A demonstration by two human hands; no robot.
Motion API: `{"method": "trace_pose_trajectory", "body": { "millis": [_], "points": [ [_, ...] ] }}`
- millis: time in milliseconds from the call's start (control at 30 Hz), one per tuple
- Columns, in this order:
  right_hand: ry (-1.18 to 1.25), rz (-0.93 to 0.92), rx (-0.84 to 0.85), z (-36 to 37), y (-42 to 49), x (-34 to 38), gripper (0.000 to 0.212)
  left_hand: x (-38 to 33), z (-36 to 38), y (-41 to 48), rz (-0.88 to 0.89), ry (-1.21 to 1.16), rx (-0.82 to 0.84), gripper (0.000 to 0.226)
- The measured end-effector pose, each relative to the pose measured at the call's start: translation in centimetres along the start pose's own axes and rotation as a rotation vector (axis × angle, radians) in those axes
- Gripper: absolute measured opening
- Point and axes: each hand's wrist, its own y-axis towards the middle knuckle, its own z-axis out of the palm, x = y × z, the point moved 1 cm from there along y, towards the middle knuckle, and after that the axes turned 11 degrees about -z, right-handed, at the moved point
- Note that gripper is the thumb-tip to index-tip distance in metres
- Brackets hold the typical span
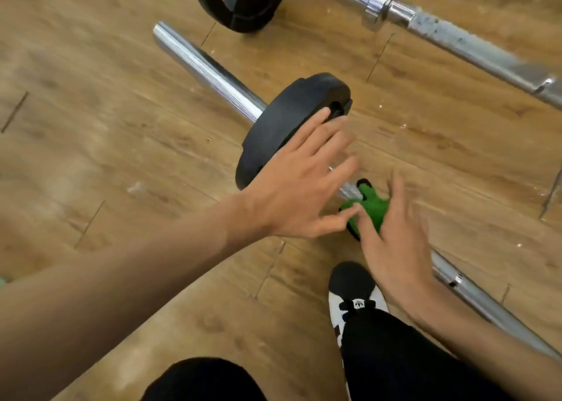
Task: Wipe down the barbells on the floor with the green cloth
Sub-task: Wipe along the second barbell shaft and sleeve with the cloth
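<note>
A chrome barbell (206, 72) lies diagonally across the wooden floor with a small black plate (286, 120) on it. The green cloth (369, 202) is bunched on the bar just below the plate. My left hand (304, 181) hovers over the plate's lower edge with fingers spread, its thumb close to the cloth. My right hand (395, 239) reaches in from the lower right with straight fingers, its fingertips at the cloth; it covers part of the cloth and the bar. A second barbell (456, 38) lies at the top right.
A larger black plate (240, 2) sits on the second barbell at the top edge. My black-and-white shoe (355, 291) stands just left of the near bar, with my dark trouser legs below. Wooden floor stretches to the left.
</note>
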Motion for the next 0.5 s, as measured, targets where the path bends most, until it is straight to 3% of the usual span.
{"method": "trace_pose_trajectory", "body": {
  "millis": [100,233,400,500],
  "points": [
    [-0.056,-0.012,-0.021,1.1,1.3,1.9,0.065,1.2,-2.8,1.4,0.038,-0.036,-0.005,0.048],
    [-0.167,0.065,-0.038,1.9,2.4,2.9,0.045,6.8,-4.0,3.6,0.008,0.008,0.129,0.077],
    [-0.375,-0.024,-0.144,2.8,3.1,1.6,0.043,8.3,-1.5,4.0,0.007,-0.184,0.04,0.088],
    [-0.346,-0.018,-0.215,3.1,3.4,1.1,0.041,8.5,-1.2,4.7,0.054,-0.212,0.005,0.086]
  ]
}}
